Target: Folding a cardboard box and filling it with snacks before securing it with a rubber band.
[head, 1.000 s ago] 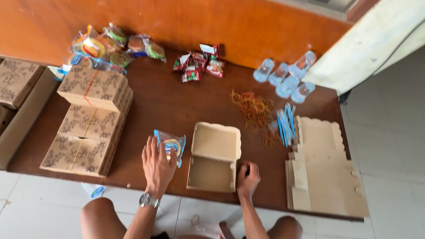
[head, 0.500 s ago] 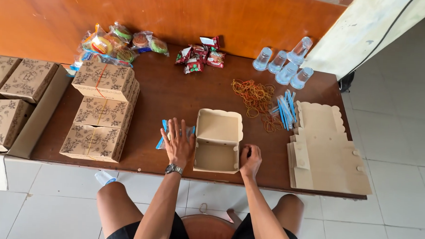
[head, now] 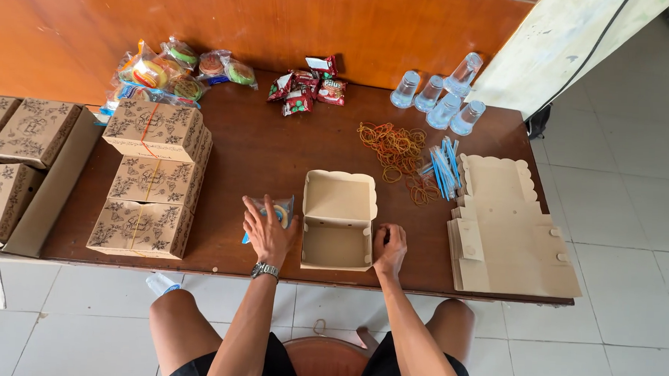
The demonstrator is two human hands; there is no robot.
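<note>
1. Currently, the left hand (head: 268, 234) is lying palm down with fingers spread over a clear snack packet (head: 267, 209) near the front edge of the counter (head: 276, 148); it is pressing or covering the packet, and a closed grasp is not showing.

2. The right hand (head: 390, 250) is resting on the counter just beside the right wall of the open cardboard box (head: 338, 220), fingers curled loosely against it and grasping nothing that can be made out.

3. The open cardboard box is sitting near the middle of the front edge, lid flap standing back, and its inside is looking empty, so I judge its filling is only beginning.

4. Done work is showing toward the left edge: closed patterned boxes (head: 153, 176) are standing in a stack, some tied with thin bands, and more closed boxes (head: 12, 159) are sitting on a lower surface past that edge.

5. Left to do, by my reading: flat box blanks (head: 509, 233) are waiting in a pile at the front right corner.

6. Supplies are lying along the back edge: wrapped colourful cakes (head: 178, 72) at the back left, red snack packets (head: 306, 89) in the middle, sealed water cups (head: 440, 98) toward the back right.

7. Rubber bands (head: 392, 149) and blue straws (head: 444, 170) are lying between the cups and the blanks, untouched by either hand.
</note>
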